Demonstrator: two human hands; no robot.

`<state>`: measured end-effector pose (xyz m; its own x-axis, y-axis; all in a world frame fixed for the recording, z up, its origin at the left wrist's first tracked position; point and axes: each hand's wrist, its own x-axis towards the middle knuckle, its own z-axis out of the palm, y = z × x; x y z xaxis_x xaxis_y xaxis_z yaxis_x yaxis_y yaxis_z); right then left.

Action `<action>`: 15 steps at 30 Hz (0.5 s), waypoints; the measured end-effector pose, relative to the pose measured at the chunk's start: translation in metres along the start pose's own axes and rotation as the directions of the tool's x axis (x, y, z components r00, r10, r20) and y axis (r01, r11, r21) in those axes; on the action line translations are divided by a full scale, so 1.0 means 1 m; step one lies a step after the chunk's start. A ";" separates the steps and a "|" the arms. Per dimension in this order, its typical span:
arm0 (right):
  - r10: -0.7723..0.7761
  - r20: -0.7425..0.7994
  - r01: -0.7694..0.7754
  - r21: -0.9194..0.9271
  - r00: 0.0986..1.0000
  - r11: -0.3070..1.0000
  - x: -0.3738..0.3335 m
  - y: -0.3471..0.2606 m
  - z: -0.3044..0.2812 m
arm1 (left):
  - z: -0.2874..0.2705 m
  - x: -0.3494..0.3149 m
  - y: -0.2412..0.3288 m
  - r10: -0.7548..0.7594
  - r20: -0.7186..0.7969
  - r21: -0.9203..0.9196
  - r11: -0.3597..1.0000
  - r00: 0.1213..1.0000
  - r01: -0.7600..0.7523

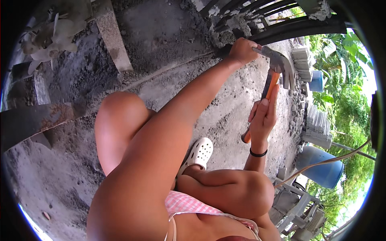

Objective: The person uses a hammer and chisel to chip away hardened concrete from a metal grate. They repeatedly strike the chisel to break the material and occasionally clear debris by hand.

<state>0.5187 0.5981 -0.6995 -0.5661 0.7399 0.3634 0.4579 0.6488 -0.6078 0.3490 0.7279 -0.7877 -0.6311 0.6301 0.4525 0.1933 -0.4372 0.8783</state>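
Note:
My right hand [263, 116] is wrapped around the orange-and-black handle of a claw hammer [280, 64], with a dark band on the wrist. The hammer's head is raised beside my left hand [242, 52], its striking face up against or very close to the end of what that hand grips. My left fist is closed around a short chisel-like metal bar [256, 49], mostly hidden by the fingers. A dark end shows past the fist, by a cement-crusted black metal frame [281, 35] with curved bars.
My bent knees and a white clog [201, 153] are below my hands, on rough cement ground [169, 88]. A rusty curved metal strip [38, 120] and a wooden plank [114, 40] lie left. Stacked blocks [301, 64], a blue barrel [319, 166] and a motor-like machine [309, 225] stand right.

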 end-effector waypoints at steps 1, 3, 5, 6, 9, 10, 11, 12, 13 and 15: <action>-0.007 -0.033 0.009 0.067 0.999 0.998 -0.003 -0.007 0.001 | -0.005 0.003 -0.006 0.028 0.006 0.000 1.000 1.000 -0.028; -0.034 -0.118 0.051 0.145 0.992 0.988 -0.007 -0.020 -0.003 | -0.008 0.007 -0.014 -0.009 0.035 -0.076 0.997 0.999 0.011; -0.094 -0.217 0.140 0.208 0.972 0.968 -0.007 -0.033 -0.007 | -0.009 0.008 -0.011 -0.057 0.034 -0.106 0.992 0.998 0.060; -0.137 -0.272 0.204 0.236 0.953 0.950 -0.006 -0.034 -0.005 | -0.013 0.007 -0.008 -0.032 -0.005 -0.115 0.993 0.999 0.031; -0.021 -0.080 0.033 0.153 0.997 0.988 -0.002 -0.003 0.000 | -0.008 0.009 -0.011 0.036 -0.007 -0.081 0.996 0.999 -0.036; 0.101 0.052 -0.106 0.102 0.993 0.989 0.005 0.003 0.006 | -0.009 0.008 -0.015 0.029 0.005 -0.057 0.998 1.000 -0.028; 0.126 0.050 -0.132 0.145 0.991 0.980 0.003 0.001 0.004 | -0.009 0.004 -0.018 0.022 0.016 -0.033 0.999 1.000 -0.021; 0.079 0.008 -0.079 0.185 0.997 0.980 0.002 -0.003 0.003 | -0.010 0.002 -0.021 0.014 0.026 -0.010 1.000 1.000 -0.014; 0.047 -0.021 -0.041 0.226 0.999 0.973 -0.005 -0.008 0.002 | -0.007 -0.003 -0.026 0.067 -0.021 -0.041 0.997 0.998 -0.068; -0.064 -0.148 0.095 0.214 0.987 0.972 -0.008 -0.027 -0.001 | -0.011 0.004 -0.031 -0.001 0.014 -0.086 0.996 1.000 0.002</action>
<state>0.5111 0.5747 -0.6851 -0.4868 0.7150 0.5018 0.2445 0.6631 -0.7075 0.3327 0.7371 -0.8152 -0.6205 0.6397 0.4536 0.1265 -0.4891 0.8630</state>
